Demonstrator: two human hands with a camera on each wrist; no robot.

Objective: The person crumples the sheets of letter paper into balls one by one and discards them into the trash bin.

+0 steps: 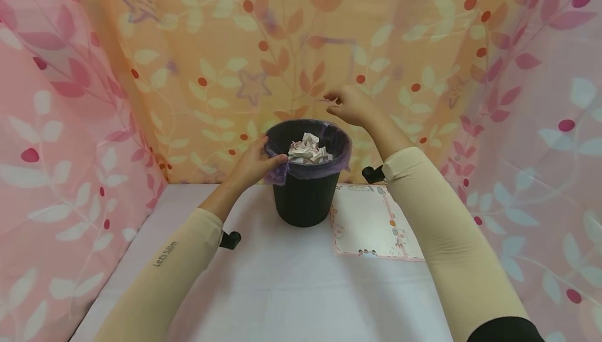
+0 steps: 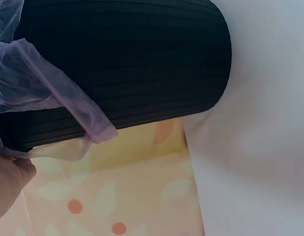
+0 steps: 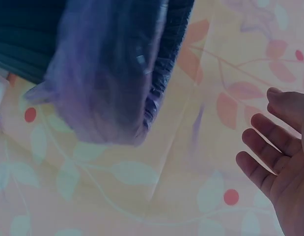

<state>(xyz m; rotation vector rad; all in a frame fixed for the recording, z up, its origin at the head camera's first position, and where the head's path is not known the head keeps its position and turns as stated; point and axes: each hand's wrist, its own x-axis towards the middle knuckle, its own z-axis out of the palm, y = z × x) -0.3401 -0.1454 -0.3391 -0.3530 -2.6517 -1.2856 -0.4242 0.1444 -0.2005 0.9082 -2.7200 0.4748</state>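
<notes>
A black ribbed trash bin stands upright, with a thin purple trash bag folded out over its rim. Crumpled printed paper lies heaped inside. My left hand grips the bin's left rim through the bag, thumb at the near side; in the left wrist view its fingers are at the bag's edge. Above and right of the opening, my right hand hangs in the air with loosely bent fingers. In the right wrist view that hand holds nothing and is apart from the bag.
On the white tabletop, flat sheets with decorated borders lie right of the bin, partly under my right forearm. A yellow floral curtain closes off the back, and pink floral curtains flank the sides. Both wrists carry small black camera mounts.
</notes>
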